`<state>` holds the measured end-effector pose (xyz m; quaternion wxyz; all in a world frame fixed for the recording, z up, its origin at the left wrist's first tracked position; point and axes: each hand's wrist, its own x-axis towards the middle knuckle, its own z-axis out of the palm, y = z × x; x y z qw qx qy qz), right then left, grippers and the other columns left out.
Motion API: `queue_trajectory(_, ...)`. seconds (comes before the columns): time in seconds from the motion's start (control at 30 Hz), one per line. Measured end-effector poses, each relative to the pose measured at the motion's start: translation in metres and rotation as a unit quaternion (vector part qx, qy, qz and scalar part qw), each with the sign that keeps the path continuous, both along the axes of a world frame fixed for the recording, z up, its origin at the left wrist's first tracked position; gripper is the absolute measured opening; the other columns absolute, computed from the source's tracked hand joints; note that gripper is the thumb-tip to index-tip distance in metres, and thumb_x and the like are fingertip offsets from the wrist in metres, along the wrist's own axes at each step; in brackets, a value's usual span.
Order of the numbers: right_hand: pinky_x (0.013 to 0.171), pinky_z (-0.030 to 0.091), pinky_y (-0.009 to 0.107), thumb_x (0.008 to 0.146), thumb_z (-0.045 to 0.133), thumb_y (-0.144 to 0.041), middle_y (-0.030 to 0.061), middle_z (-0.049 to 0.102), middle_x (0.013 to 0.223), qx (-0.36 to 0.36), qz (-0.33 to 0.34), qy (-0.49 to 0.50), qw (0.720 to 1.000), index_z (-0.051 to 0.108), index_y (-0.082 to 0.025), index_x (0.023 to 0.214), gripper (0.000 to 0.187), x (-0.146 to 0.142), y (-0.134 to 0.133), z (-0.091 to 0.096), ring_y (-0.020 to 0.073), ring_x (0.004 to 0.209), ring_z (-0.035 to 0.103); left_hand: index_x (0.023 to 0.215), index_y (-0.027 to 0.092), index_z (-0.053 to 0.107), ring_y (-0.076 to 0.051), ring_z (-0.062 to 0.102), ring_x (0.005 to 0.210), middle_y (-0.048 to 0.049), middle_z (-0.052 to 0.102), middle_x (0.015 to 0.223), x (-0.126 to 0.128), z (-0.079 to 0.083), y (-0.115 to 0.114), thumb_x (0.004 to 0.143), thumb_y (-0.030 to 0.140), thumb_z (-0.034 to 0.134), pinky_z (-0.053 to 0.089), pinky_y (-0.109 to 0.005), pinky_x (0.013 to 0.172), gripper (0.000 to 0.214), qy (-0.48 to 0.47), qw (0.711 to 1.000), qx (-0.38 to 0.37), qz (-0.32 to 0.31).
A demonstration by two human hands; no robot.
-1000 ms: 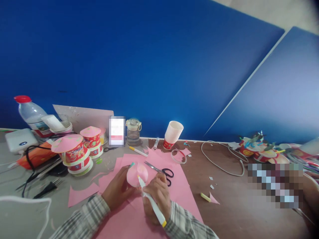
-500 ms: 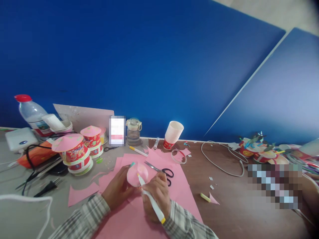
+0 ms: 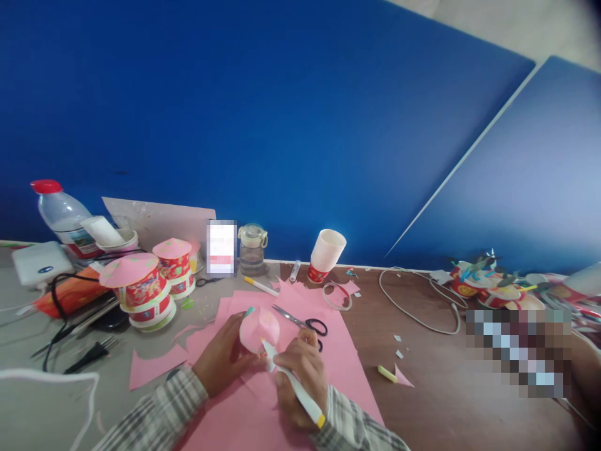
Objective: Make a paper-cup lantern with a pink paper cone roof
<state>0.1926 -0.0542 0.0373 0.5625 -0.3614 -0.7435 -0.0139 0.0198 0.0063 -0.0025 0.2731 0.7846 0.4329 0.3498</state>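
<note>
your left hand (image 3: 223, 354) curves around the near-left side of a small pink paper cone (image 3: 260, 329), fingers and thumb drawn in to hold it, while your right hand (image 3: 303, 376) pinches a white marker (image 3: 303, 396) with a smooth, straight barrel and a yellow end. the marker slants up from your right palm, its narrow tip at the lower part of the cone's matte, softly creased face; whether it touches is too small to tell. the cone sits between your two hands, above overlapping flat pink sheets (image 3: 345, 369) with cut edges. just beyond your right knuckles lie scissors (image 3: 300, 322), slim metal blades slightly apart, black looped handles partly covered by that hand. farther back, a second marker (image 3: 261, 286) with a yellow end lies near jagged pink scraps, and a little cylindrical glue stick (image 3: 295, 270) rests near a leaning stack of paper cups (image 3: 327, 252), pale and ribbed by its many rims, red at the base. a squat, see-through jar (image 3: 252, 250) stands nearer the smooth blue partition (image 3: 282, 125). to your left, two patterned red paper-cup models (image 3: 141, 291) wear wide, shallow conical pink roofs dotted with green.
</note>
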Motion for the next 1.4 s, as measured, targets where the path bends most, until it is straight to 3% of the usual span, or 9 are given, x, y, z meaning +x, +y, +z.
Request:
queue_trajectory(0.73, 0.064, 0.039, 0.033, 0.075, 0.048, -0.015, -0.0087, 0.052, 0.048, -0.031, 0.003, 0.030, 0.999, 0.055, -0.021, 0.069, 0.011, -0.001, -0.003, 0.002, 0.0091, 0.041, 0.045, 0.113, 0.032, 0.040, -0.024, 0.049, 0.103, -0.0021, 0.055, 0.111, 0.001, 0.001, 0.000, 0.056, 0.037, 0.068, 0.045, -0.040, 0.088, 0.063, -0.004, 1.000, -0.007, 0.007)
queue_trajectory(1.03, 0.066, 0.041, 0.034, 0.077, 0.051, -0.019, -0.0066, 0.057, 0.054, -0.029, -0.009, 0.030, 0.999, 0.057, -0.022, 0.078, 0.007, -0.003, -0.001, 0.000, 0.0124, 0.046, 0.052, 0.115, 0.032, 0.038, -0.027, 0.048, 0.105, -0.0039, 0.054, 0.112, 0.001, 0.000, -0.001, 0.057, 0.038, 0.068, 0.043, -0.045, 0.090, 0.066, -0.007, 1.000, -0.010, 0.003)
queue_trajectory(1.4, 0.068, 0.040, 0.033, 0.078, 0.051, -0.020, -0.0072, 0.060, 0.054, -0.029, -0.026, 0.013, 0.999, 0.058, -0.023, 0.077, 0.007, -0.006, 0.002, -0.008, 0.0114, 0.045, 0.053, 0.113, 0.032, 0.041, -0.025, 0.047, 0.106, -0.0032, 0.054, 0.113, 0.001, 0.001, -0.001, 0.057, 0.039, 0.068, 0.043, -0.042, 0.091, 0.063, -0.003, 1.000, 0.000, 0.000)
